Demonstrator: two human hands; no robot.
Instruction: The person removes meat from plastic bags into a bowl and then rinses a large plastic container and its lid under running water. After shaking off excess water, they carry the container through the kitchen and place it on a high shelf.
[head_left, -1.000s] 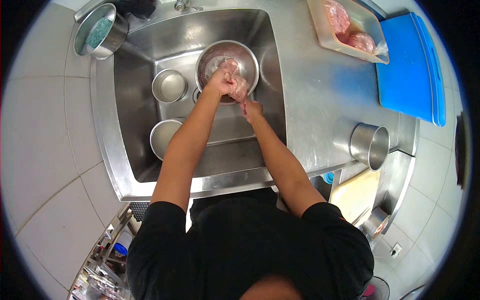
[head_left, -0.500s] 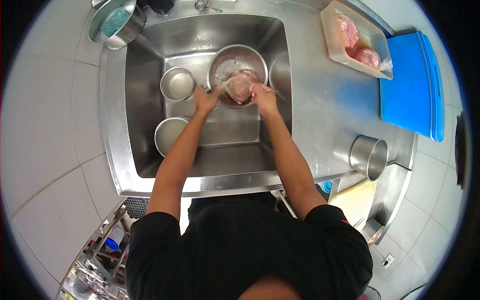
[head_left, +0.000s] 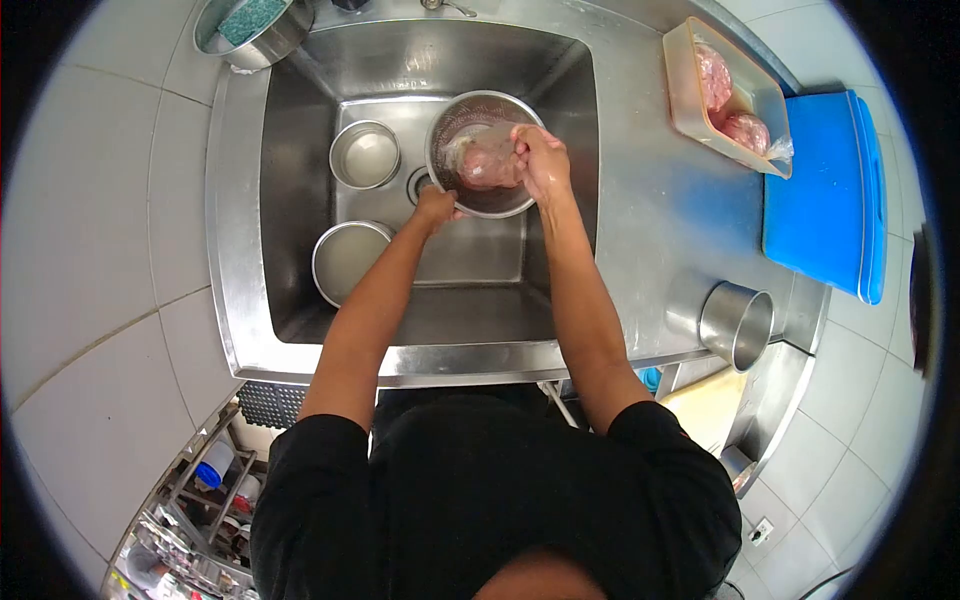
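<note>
A round steel colander [head_left: 487, 99] with a dotted wall sits in the sink, tilted slightly. My left hand [head_left: 437, 207] is closed on its near-left rim. Inside the colander lies a clear plastic bag of pink raw meat [head_left: 485, 168]. The bag's upper right part is pinched in my right hand [head_left: 542, 162], which is over the colander's right side. Some fingertips of both hands are hidden.
Two round metal containers stand in the sink's left side, a small one [head_left: 365, 155] and a larger one [head_left: 345, 262]. On the right counter are a plastic tub [head_left: 683, 85] of bagged meat, a blue lid [head_left: 820, 195] and a steel pot [head_left: 737, 325]. A pot [head_left: 262, 45] holds a green scrubber.
My left hand has left the bag area and taken hold of the colander's near-left rim. My right hand has shifted up and right with the bag. The whole view has moved slightly.
</note>
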